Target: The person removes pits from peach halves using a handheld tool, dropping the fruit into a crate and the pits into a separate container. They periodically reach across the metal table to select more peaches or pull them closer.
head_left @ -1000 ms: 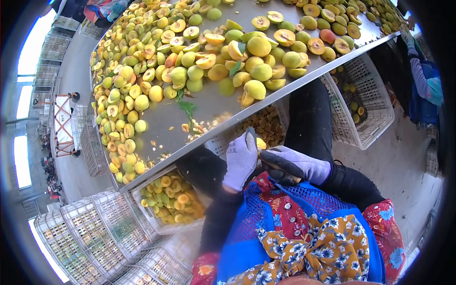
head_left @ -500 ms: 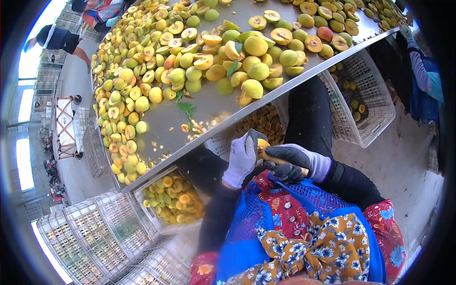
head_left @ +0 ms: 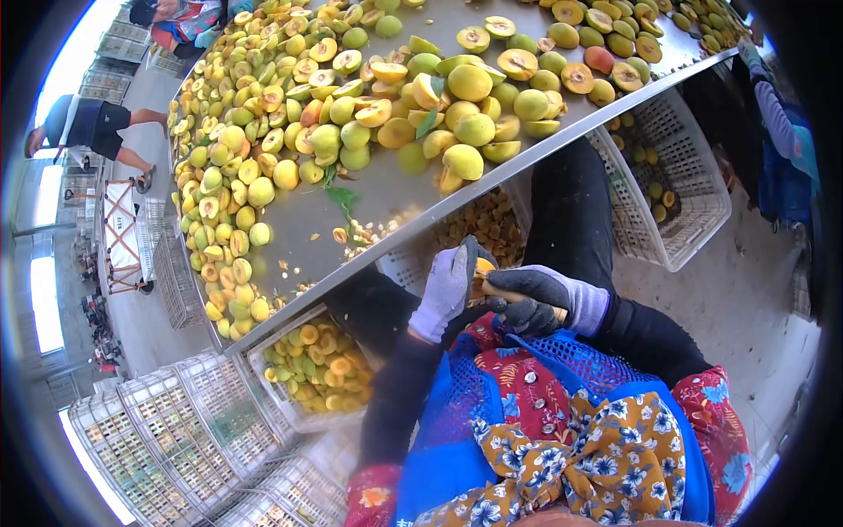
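Observation:
In front of my chest, in the head view, my gloved left hand [head_left: 446, 290] is closed around a yellow apricot piece [head_left: 482, 267]. My gloved right hand [head_left: 549, 297] grips a small tool with a wooden handle [head_left: 558, 313]; its working end is against the fruit, hidden by fingers. Both hands meet just below the metal table edge. Above them, the sloping metal table [head_left: 307, 233] carries many yellow-green apricots [head_left: 474, 130], some whole and some halved. Loose pale stones or kernels [head_left: 373, 230] and a green leaf [head_left: 341, 198] lie near its rim.
Under the table sit a crate of fruit halves [head_left: 320, 364] at left, a container of brown stones or scraps [head_left: 483, 224] in the middle and a white crate [head_left: 672, 180] at right. Stacked crates [head_left: 167, 417] stand lower left. Another person's sleeve [head_left: 777, 132] shows at right; a person [head_left: 92, 123] walks at left.
The walking person at far left has moved further into view, away from the table. My hands keep nearly the same grip and place, with only a slight shift.

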Available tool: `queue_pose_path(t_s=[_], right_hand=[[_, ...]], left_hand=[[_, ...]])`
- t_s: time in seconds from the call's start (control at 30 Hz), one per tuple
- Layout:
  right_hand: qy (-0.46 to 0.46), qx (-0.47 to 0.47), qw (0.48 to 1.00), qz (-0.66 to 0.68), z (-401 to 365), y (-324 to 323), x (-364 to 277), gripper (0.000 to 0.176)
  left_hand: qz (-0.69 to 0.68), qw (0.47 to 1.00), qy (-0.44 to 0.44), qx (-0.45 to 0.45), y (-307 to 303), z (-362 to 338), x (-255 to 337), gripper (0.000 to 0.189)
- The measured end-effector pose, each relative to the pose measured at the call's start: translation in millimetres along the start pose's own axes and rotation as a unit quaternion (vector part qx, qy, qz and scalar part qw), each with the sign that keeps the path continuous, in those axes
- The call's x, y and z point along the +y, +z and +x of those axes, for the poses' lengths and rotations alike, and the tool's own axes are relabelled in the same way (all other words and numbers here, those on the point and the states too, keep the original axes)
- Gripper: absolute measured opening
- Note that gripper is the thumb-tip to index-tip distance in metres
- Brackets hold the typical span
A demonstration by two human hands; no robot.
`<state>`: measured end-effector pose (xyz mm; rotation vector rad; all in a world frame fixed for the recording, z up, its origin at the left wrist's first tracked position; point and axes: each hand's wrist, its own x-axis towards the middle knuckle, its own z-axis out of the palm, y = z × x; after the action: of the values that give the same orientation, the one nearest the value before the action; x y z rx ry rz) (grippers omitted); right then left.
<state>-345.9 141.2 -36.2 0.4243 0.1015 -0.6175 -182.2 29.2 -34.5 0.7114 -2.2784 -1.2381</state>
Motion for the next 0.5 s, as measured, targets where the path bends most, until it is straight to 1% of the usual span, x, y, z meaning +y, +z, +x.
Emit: queue_pose_path(t_s=[0.03,0.1,0.17,0.2,0.23,0.33,0.43,0.47,0.5], right_hand=[[-0.014,0.014,0.999,-0.027,-1,-4,0,0.037],[-0.035,0.044,0.995,-0.082,-3,6,3,0.036],[-0.061,0.101,0.985,-0.123,-2,16,8,0.036],[-0.074,0.13,0.978,-0.147,-1,19,6,0.037],[-0.055,0.079,0.989,-0.113,0,12,5,0.038],[0.013,-0.047,0.998,0.027,5,-3,-2,0.039],[-0.024,-0.05,0.998,-0.012,1,22,3,0.039],[-0.045,-0.026,0.998,-0.045,-1,24,2,0.039],[-0.067,-0.001,0.995,-0.077,-3,24,2,0.04]], left_hand=[[0.046,0.999,0.023,0.004,6,-4,-19,0.028],[0.138,0.988,0.07,0.0,10,-4,-27,0.033],[0.227,0.966,0.124,-0.022,9,0,-27,0.039],[0.077,0.996,0.045,-0.027,5,3,-17,0.041],[-0.076,0.996,-0.037,-0.034,1,2,-2,0.043],[-0.197,0.972,-0.123,0.021,4,4,9,0.046],[-0.09,0.99,-0.058,0.089,5,-4,-21,0.036],[-0.057,0.991,-0.038,0.116,4,-8,-33,0.032],[-0.027,0.989,-0.049,0.135,-3,-22,-47,0.03]])
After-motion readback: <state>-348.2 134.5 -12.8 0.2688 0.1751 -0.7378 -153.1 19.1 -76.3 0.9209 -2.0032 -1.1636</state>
